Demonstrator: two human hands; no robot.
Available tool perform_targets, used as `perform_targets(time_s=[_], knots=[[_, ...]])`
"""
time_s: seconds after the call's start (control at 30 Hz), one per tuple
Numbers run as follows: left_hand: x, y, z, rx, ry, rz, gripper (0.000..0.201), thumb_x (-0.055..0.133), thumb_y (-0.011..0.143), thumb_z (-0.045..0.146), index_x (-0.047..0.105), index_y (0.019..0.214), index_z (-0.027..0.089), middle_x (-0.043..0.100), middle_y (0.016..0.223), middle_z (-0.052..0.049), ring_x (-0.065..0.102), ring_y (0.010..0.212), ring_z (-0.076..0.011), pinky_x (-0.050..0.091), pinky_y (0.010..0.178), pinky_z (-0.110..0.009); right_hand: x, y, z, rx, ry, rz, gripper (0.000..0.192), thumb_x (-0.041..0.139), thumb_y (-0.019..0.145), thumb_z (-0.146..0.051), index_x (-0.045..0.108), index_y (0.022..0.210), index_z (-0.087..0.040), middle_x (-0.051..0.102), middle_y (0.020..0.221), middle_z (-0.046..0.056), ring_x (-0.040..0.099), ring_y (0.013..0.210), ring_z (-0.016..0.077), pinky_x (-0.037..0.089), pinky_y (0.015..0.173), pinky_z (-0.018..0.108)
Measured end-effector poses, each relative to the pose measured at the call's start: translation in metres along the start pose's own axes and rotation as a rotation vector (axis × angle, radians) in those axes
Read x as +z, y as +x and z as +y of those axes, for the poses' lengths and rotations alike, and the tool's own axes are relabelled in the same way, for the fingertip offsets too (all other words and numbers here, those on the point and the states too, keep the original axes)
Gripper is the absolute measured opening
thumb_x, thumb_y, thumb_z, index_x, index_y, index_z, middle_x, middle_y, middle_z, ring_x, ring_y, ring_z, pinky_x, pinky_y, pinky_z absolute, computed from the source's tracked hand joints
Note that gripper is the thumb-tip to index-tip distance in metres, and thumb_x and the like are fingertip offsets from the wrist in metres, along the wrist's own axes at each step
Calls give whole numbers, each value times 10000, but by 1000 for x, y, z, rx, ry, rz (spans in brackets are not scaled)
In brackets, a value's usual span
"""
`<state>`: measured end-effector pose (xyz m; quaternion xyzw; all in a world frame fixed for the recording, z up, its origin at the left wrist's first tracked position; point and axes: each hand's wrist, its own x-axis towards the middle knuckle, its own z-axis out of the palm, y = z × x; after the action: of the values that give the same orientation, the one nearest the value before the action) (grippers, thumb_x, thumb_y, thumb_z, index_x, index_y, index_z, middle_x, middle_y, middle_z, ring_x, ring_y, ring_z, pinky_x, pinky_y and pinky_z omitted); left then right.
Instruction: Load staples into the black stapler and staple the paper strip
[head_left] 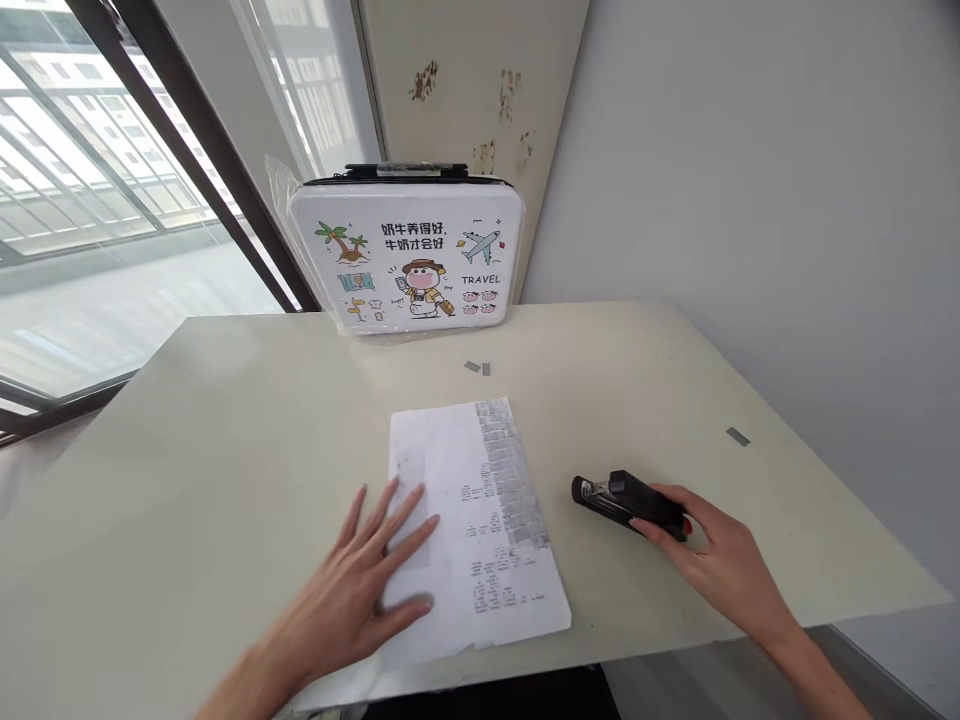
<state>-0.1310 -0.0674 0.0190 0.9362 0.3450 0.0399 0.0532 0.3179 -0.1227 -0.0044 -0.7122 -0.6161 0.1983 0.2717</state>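
A printed sheet of paper (457, 590), perhaps more than one layer, lies near the table's front edge. Grey strips and small dark print cover its right part. My left hand (367, 575) rests flat over the paper's left side with the fingers spread. To the right of the paper, my right hand (724, 560) grips a black stapler (645, 502) by its rear end, thumb on the near side. The stapler's front points left toward the paper, apart from it, and its jaws look parted. A small red part shows at its back, beside my fingers.
A white case (409, 250) with cartoon travel prints and a black handle stands at the table's back, partly in clear plastic. Small grey strips (478, 368) lie before it, and another grey strip (738, 437) is at the right. A wall (787, 200) borders the right side; windows (112, 170) are left.
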Motion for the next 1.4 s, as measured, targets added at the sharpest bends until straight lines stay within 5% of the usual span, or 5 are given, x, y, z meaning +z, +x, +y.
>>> perform_targets(time_s=[0.47,0.67,1.0,1.23,1.4], knots=[[68,197,83,64,-245,94,767,495,979,723,453,1588,260,274,1721,-94,110,1607,-390,8,1282,-655,-6,-1,-37,-44,56,148,395,662,916,-620,681,1136,-292,724,914,30,577,665,189,489,443,250],[91,237,100,83,-245,132,758,611,925,633,495,1560,236,312,1701,-135,129,1591,-444,-38,1241,-721,-1,0,-45,-95,62,152,321,653,937,-577,672,1140,-329,738,941,28,592,669,210,528,504,306],[57,186,43,147,-454,136,521,490,1066,420,495,1548,222,480,1617,-89,338,1555,-292,212,1301,-491,8,23,-59,-207,94,89,249,631,989,-495,640,1166,-320,715,930,32,606,722,219,536,596,318],[18,113,-60,-552,-799,470,370,520,1013,523,735,1023,222,754,987,-75,691,909,-244,544,831,-357,58,77,-87,-318,257,-83,247,637,1000,-450,653,1184,-287,742,1076,50,697,931,247,590,794,372],[12,102,-77,-668,-840,529,402,496,1015,542,699,1010,195,660,816,-25,610,764,-187,486,735,-288,98,109,-106,-385,304,-157,266,652,991,-429,671,1224,-301,749,1137,44,685,1068,266,576,909,424]])
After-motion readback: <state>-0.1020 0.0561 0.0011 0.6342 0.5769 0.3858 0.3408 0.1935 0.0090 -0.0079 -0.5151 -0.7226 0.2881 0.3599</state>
